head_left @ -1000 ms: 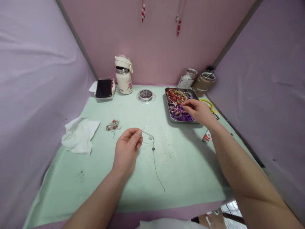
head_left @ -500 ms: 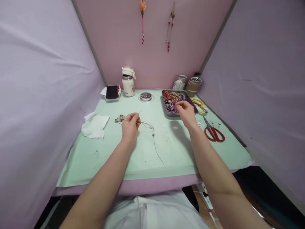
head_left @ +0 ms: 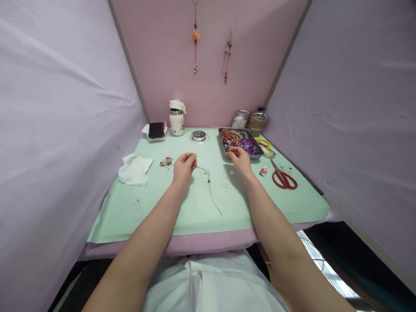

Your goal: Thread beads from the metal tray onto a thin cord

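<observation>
My left hand pinches a thin dark cord, whose short tip pokes up past the fingertips. The rest of the cord trails over the mat to the right and curves toward the front. On it sit a clear bead and a purple bead. Beside the front edge of the metal tray, my right hand is closed in a pinch; whatever is between its fingertips is too small to make out. Purple beads and tangled coloured cords fill the tray.
Red-handled scissors and a small white-and-red packet lie at right. Along the back stand a spool, a bottle, jars and a dark-topped box. A tissue and red-beaded piece lie at left.
My right hand has drawn back from over the tray, moving left toward my left hand. My left hand still pinches the cord. The whole view has shifted slightly.
</observation>
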`<state>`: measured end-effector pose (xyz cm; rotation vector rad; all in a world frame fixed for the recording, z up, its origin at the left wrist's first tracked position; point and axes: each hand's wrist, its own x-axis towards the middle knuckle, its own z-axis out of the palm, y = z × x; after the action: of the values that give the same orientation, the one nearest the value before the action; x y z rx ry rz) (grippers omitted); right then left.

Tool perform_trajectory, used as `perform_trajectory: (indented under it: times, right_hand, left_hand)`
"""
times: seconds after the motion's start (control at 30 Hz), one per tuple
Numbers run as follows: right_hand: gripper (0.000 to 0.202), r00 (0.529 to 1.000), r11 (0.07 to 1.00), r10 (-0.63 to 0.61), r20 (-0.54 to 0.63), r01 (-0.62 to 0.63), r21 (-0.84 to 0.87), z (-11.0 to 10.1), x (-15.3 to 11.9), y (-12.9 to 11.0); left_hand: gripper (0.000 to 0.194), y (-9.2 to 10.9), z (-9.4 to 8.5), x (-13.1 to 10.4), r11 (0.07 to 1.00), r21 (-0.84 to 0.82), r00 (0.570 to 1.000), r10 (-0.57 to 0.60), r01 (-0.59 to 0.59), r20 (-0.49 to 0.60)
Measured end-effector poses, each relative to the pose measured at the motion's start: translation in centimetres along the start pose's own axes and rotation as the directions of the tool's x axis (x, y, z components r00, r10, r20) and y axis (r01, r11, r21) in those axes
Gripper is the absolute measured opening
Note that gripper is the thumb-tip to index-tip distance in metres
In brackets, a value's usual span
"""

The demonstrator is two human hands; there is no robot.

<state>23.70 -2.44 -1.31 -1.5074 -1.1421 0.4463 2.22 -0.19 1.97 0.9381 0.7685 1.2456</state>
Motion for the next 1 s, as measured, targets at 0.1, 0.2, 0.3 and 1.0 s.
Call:
perform_trajectory:
  times: [0.1,0.2,0.3,1.0]
  right_hand:
    - [0.028,0.99,0.978,-0.086,-0.108,0.063,-0.199,-1.3,0.8,0.7]
    - [0.027,0.974,0.894,-0.113,-0.198,0.013,-0.449,-2.4,1.6,1.3]
    - [0.026,0.959,0.806,-0.093,-0.267,-0.085,-0.586,-2.8,2.3,1.8]
    - [0.02,0.949,0.911,-0.111,0.295,-0.022,0.413,4.0,-3.8,-4.0]
  left_hand:
    - [0.024,-0.1,-0.1,0.0,1.0,0.027,0.999,0.002,-0.003,0.034]
    - [0.025,-0.3,-0.3,0.1,0.998,0.055,0.996,0.007,-0.012,0.088]
    - [0.024,-0.5,-0.4,0.2,0.996,0.091,0.993,0.006,-0.017,0.121]
    - [0.027,-1.2,0.2,-0.9,0.985,0.155,0.955,-0.118,0.078,0.273]
